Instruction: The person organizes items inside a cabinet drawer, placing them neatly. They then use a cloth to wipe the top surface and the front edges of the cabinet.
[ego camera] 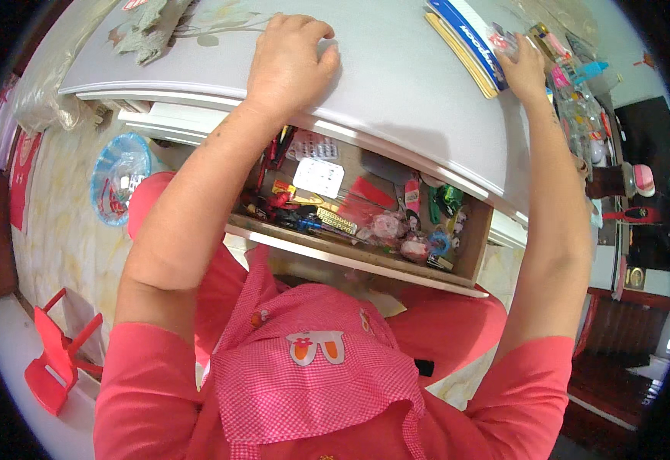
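Observation:
My left hand (294, 63) rests palm down on the pale grey tabletop (392, 69), fingers loosely curled and thumb apart; nothing shows in it. At the right end of the table, my right hand (523, 72) has its fingers on a small clear plastic packet (500, 40) with red in it. That packet is over the edge of a blue and white printed box or pad (466, 34), beside a yellow one (461, 54). Below the tabletop, a pulled-out drawer (358, 261) holds blister packs (319, 177), scissors (412, 198), a gold patterned piece (336, 220) and other small items.
A grey cloth (154, 31) lies at the table's far left. Bottles and jars (582, 115) crowd the right side. A blue plastic basket (98, 184) with litter stands on the floor at left, and a red plastic chair (53, 362) is behind it. The drawer front juts over my lap.

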Motion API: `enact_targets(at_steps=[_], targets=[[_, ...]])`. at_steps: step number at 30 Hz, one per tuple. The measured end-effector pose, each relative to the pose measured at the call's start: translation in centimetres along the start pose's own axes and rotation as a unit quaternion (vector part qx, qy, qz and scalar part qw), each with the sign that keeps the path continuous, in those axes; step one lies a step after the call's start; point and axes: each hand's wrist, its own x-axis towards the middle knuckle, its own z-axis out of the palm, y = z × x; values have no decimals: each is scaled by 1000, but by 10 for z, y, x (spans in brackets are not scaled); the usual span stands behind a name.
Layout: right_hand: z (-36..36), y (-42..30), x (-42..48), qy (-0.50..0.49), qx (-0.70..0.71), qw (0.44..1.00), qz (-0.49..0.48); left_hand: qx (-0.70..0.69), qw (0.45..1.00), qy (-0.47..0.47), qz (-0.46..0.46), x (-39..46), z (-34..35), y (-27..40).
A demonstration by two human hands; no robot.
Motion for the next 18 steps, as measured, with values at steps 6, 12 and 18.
enact_targets(at_steps=[6, 12, 18], targets=[[10, 7, 15, -178, -89, 972, 123, -14, 1000, -4, -13, 0, -1, -1], [-14, -22, -7, -139, -181, 971, 64, -16, 1000, -1, -24, 0, -2, -1], [-68, -57, -50, 27, 128, 986, -100, 10, 1000, 9, -11, 0, 3, 0]])
